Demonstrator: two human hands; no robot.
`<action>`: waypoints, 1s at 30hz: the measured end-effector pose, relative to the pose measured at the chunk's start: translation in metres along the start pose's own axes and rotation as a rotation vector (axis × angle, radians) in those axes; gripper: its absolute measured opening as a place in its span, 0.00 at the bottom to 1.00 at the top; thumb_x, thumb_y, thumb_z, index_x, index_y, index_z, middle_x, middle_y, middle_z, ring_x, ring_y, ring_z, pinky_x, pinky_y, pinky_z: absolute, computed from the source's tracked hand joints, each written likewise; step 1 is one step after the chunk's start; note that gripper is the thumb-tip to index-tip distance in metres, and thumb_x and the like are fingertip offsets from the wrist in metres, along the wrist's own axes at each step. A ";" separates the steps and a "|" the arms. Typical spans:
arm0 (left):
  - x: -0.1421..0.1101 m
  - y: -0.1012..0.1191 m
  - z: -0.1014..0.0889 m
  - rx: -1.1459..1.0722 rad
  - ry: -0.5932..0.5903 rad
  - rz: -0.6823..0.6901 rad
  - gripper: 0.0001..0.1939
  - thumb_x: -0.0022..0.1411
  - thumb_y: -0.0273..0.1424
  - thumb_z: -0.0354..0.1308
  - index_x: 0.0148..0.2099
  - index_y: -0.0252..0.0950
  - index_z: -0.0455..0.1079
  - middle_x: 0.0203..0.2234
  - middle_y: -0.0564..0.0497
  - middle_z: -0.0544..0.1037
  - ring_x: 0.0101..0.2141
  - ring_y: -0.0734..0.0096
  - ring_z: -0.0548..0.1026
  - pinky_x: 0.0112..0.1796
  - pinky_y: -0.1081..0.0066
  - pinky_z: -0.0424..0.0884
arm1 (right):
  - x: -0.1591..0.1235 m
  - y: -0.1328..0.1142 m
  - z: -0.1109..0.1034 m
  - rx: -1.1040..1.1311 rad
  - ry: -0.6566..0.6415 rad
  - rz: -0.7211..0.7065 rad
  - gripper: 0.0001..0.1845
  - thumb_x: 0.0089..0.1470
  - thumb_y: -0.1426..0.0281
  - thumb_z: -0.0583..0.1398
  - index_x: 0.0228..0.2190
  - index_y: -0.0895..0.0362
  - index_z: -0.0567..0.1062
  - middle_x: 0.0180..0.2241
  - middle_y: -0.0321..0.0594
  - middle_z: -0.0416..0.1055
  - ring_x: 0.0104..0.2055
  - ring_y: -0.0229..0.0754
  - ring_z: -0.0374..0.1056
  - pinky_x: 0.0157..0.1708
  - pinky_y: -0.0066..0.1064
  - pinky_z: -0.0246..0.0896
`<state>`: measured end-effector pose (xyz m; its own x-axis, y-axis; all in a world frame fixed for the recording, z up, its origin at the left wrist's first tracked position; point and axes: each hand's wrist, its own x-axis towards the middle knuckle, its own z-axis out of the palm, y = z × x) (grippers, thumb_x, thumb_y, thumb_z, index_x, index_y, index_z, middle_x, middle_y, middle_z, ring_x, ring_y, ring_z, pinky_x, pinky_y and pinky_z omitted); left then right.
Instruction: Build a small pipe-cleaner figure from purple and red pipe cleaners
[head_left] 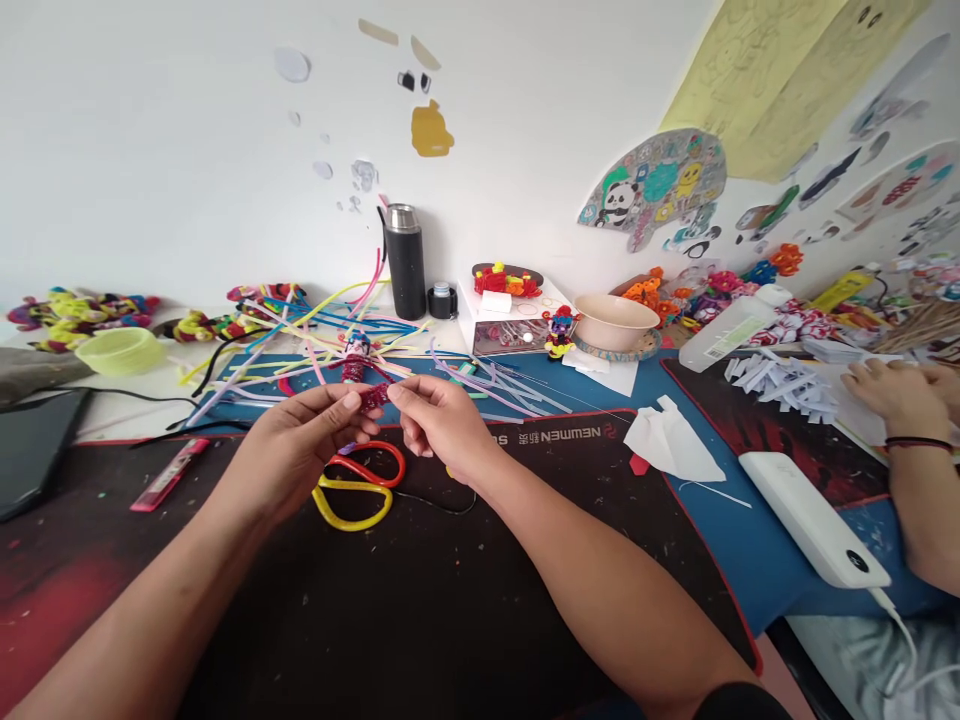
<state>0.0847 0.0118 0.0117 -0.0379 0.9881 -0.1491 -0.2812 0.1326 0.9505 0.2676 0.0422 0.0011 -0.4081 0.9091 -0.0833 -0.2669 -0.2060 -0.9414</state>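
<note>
My left hand (319,425) and my right hand (442,420) meet above the dark mat, fingertips pinched on a dark red coiled pipe cleaner (375,398). It stretches between the two thumbs, its ends hidden by my fingers. Just behind stands a small pipe-cleaner figure (356,355) with a similar dark red wound body; how it joins the coil, if at all, I cannot tell. Below my hands lie scissors (352,508) with one yellow and one red handle loop, the blades covered from sight.
Loose pipe cleaners (487,385) spread behind my hands. A black thermos (405,265), a white box (480,335) and a beige bowl (615,325) line the wall. Right are a crumpled tissue (671,440), a white power bank (814,520) and another person's hand (885,395).
</note>
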 end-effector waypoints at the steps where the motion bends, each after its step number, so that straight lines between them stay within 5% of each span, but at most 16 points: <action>1: 0.000 0.000 0.000 -0.007 -0.003 -0.015 0.27 0.39 0.46 0.86 0.38 0.36 0.85 0.28 0.47 0.87 0.28 0.68 0.82 0.34 0.72 0.80 | 0.000 0.000 0.000 -0.003 0.003 0.001 0.18 0.58 0.55 0.70 0.35 0.54 0.74 0.16 0.24 0.65 0.15 0.31 0.57 0.16 0.24 0.45; 17: 0.001 -0.004 0.000 0.142 0.057 0.094 0.23 0.43 0.45 0.84 0.36 0.37 0.84 0.24 0.50 0.85 0.27 0.67 0.81 0.31 0.71 0.77 | 0.000 0.007 0.000 0.028 -0.028 0.006 0.22 0.56 0.51 0.72 0.34 0.54 0.73 0.14 0.22 0.59 0.15 0.32 0.55 0.16 0.25 0.44; 30: 0.001 -0.005 0.000 0.219 0.050 0.148 0.21 0.48 0.44 0.81 0.37 0.36 0.83 0.25 0.48 0.86 0.27 0.66 0.80 0.31 0.69 0.76 | 0.000 0.009 0.004 0.041 -0.002 0.018 0.15 0.63 0.59 0.68 0.32 0.53 0.71 0.14 0.22 0.58 0.14 0.32 0.54 0.16 0.25 0.44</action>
<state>0.0863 0.0126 0.0067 -0.1118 0.9937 -0.0117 -0.0553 0.0055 0.9985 0.2622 0.0385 -0.0066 -0.4151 0.9044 -0.0990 -0.2953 -0.2369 -0.9256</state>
